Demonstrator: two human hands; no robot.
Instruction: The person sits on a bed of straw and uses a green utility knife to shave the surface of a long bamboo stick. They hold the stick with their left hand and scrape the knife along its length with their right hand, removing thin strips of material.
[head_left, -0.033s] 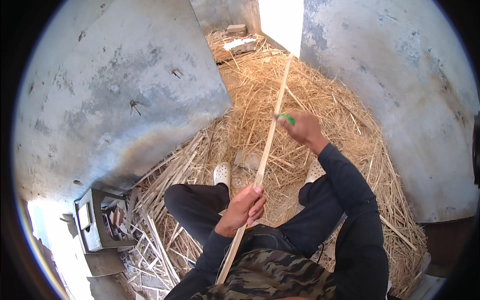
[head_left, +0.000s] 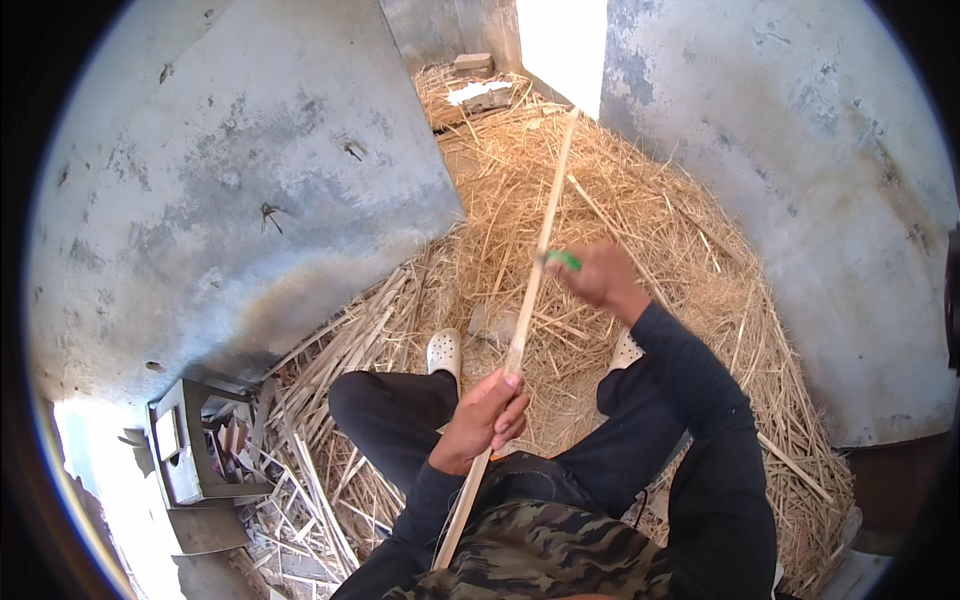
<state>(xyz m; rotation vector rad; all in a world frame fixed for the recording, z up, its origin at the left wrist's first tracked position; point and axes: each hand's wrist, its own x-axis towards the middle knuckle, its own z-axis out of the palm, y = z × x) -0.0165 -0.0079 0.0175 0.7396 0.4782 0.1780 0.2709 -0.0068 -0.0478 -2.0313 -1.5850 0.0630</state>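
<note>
A long, pale wooden strip [head_left: 531,296] slants from my lap up and away over the straw. My left hand [head_left: 485,421] is wrapped round its lower part, thumb on top. Below that hand, the strip's near end lies against my camouflage-patterned clothing. My right hand [head_left: 602,276] is closed on a small green-handled tool [head_left: 564,260]. The tool's dark tip meets the strip about midway along the part beyond my left hand; motion blur and my fingers hide its exact shape.
Loose straw and shavings [head_left: 690,235] cover the floor ahead. Several cut strips [head_left: 345,330] are heaped at the left, beside a small wooden stool-like box [head_left: 210,490]. Grey walls [head_left: 240,180] rise on both sides. A brick [head_left: 473,63] lies at the back.
My right hand and the green-handled tool have slid a little nearer to me along the strip. The strip's far end has tipped slightly left; my left hand stays in place.
</note>
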